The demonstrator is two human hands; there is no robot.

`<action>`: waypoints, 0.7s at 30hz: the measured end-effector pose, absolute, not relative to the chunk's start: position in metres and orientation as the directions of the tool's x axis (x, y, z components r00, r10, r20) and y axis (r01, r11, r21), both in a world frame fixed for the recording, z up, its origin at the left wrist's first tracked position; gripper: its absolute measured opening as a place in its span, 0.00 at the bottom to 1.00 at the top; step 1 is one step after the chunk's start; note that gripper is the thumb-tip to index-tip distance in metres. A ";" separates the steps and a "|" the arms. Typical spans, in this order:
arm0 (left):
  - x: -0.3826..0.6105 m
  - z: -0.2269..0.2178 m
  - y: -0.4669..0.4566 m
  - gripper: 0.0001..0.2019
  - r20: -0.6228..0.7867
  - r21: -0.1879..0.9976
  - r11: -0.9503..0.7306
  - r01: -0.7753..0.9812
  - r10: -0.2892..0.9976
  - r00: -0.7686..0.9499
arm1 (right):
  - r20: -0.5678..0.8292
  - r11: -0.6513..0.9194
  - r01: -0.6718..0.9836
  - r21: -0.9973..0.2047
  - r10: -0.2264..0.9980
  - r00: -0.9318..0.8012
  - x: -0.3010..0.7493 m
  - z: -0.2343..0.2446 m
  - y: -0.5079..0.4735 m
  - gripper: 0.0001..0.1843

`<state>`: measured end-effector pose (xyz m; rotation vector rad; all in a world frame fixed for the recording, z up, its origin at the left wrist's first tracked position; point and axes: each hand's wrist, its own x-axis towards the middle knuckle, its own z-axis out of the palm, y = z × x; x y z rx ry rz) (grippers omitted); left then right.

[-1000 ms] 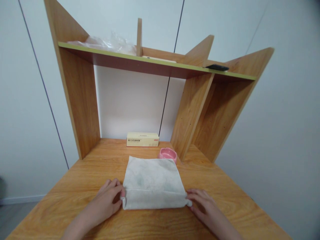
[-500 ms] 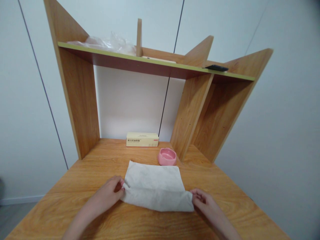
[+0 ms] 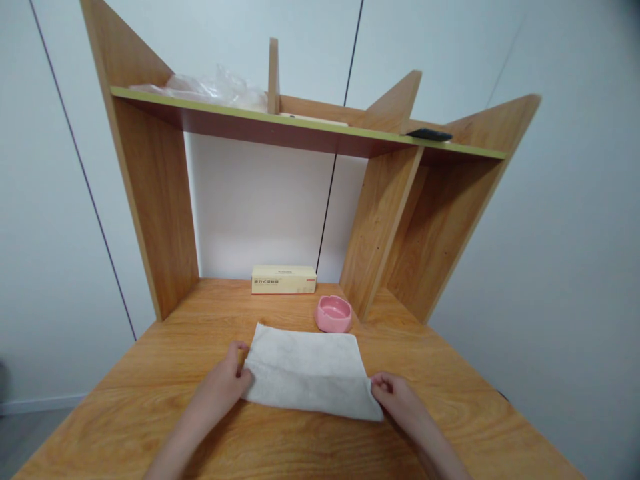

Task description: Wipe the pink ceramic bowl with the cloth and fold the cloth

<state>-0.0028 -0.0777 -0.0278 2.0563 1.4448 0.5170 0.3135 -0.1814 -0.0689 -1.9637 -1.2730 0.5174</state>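
Note:
A thin white cloth (image 3: 307, 353) lies on the desk in front of me, with a crosswise fold line and its near part turned over. My left hand (image 3: 231, 375) is at its left edge, the thumb pressed on the cloth beside the fold and the forefinger bent a little away from it. On the opposite side, my right hand (image 3: 395, 393) pinches the right edge between thumb and fingers. Some fingertips of both hands are hidden. Just beyond the cloth's far right corner stands a pink ashtray (image 3: 333, 315).
A cream cardboard box (image 3: 283, 280) with printed lettering stands at the back of the wooden desk (image 3: 280, 447). Above runs a shelf (image 3: 310, 135) bearing a clear plastic bag (image 3: 215, 91) and a flat dark object (image 3: 429, 135). Upright wooden panels (image 3: 385, 220) close in the right side.
The near part of the cloth lies flatter, and its right edge has shifted slightly left with my right hand. My left forefinger has lifted up and away from the edge.

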 end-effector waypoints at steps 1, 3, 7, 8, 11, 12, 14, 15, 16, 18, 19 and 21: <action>-0.002 -0.026 -0.079 0.16 -0.020 0.613 -0.251 0.749 0.943 0.333 | 0.053 -0.248 0.610 -0.752 0.901 0.431 0.313 -0.069 -0.181 0.11; 0.000 -0.023 -0.082 0.17 -0.030 0.570 -0.251 0.782 0.945 0.326 | 0.065 -0.208 0.593 -0.778 0.912 0.404 0.313 -0.066 -0.182 0.14; 0.001 -0.018 -0.084 0.17 -0.019 0.545 -0.263 0.796 0.946 0.325 | 0.150 -0.069 0.508 -0.859 0.914 0.377 0.309 -0.055 -0.184 0.22; 0.001 -0.018 -0.084 0.17 -0.019 0.541 -0.264 0.799 0.945 0.326 | 0.155 -0.059 0.504 -0.861 0.915 0.372 0.308 -0.053 -0.185 0.23; 0.003 -0.016 -0.085 0.17 -0.029 0.509 -0.274 0.816 0.942 0.334 | 0.099 -0.158 0.598 -0.786 0.922 0.373 0.306 -0.054 -0.187 0.22; 0.004 -0.015 -0.085 0.18 -0.029 0.488 -0.282 0.826 0.941 0.338 | 0.094 -0.215 0.653 -0.727 0.910 0.404 0.305 -0.056 -0.188 0.20; 0.004 -0.013 -0.087 0.18 0.007 0.427 -0.307 0.850 0.942 0.336 | 0.161 -0.304 0.741 -0.599 0.861 0.483 0.305 -0.060 -0.191 0.18; 0.003 -0.011 -0.088 0.18 0.042 0.390 -0.319 0.864 0.943 0.329 | 0.222 -0.312 0.769 -0.557 0.837 0.501 0.305 -0.061 -0.193 0.18; 0.001 -0.009 -0.089 0.17 0.081 0.355 -0.329 0.875 0.943 0.322 | 0.285 -0.290 0.792 -0.537 0.821 0.494 0.305 -0.061 -0.196 0.17; -0.005 -0.007 -0.091 0.14 0.132 0.320 -0.366 0.874 0.931 0.342 | 0.373 -0.175 0.832 -0.526 0.832 0.410 0.304 -0.059 -0.204 0.15; -0.009 -0.006 -0.093 0.13 0.131 0.324 -0.398 0.858 0.917 0.376 | 0.386 -0.106 0.849 -0.518 0.856 0.343 0.304 -0.058 -0.208 0.14; -0.016 -0.005 -0.096 0.14 0.084 0.354 -0.468 0.810 0.878 0.471 | 0.351 0.002 0.873 -0.487 0.916 0.194 0.305 -0.055 -0.215 0.16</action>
